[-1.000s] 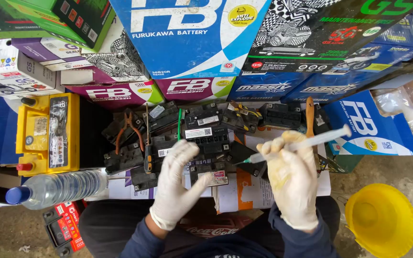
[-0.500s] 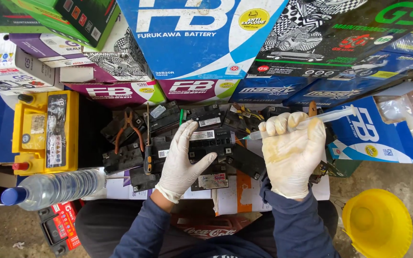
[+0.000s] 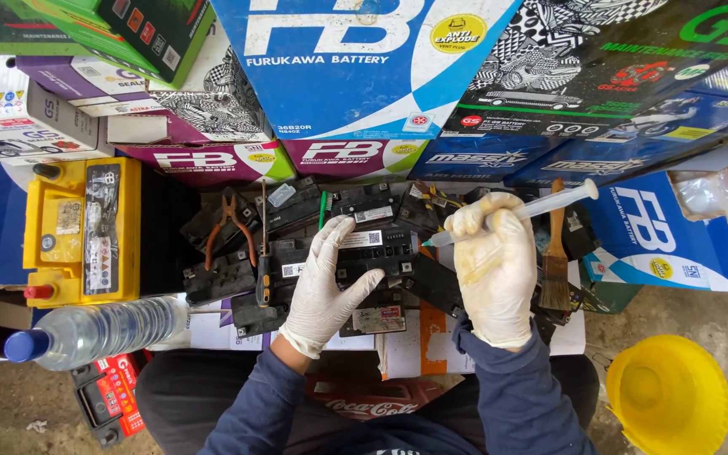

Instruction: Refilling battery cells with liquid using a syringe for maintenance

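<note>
My right hand (image 3: 490, 270), in a stained white glove, grips a clear plastic syringe (image 3: 541, 205) with its green needle tip pointing left at a small black battery (image 3: 378, 244). The syringe's plunger end sticks out to the upper right. My left hand (image 3: 323, 282), also gloved, rests flat on the same black battery with fingers spread, holding it down. Several more small black batteries (image 3: 221, 274) lie packed around it on a low surface in front of my knees.
A yellow-topped car battery (image 3: 82, 232) stands at left, a water bottle (image 3: 94, 330) lies below it. Orange-handled pliers (image 3: 231, 221) and a screwdriver (image 3: 262, 270) rest on the batteries. A paintbrush (image 3: 556, 253) lies right of my hand. A yellow funnel (image 3: 669, 394) sits lower right. Stacked cardboard boxes (image 3: 355, 76) wall the back.
My right hand has carried the syringe up and left, bringing its tip to the black battery. My left hand moved forward and settled flat on that battery.
</note>
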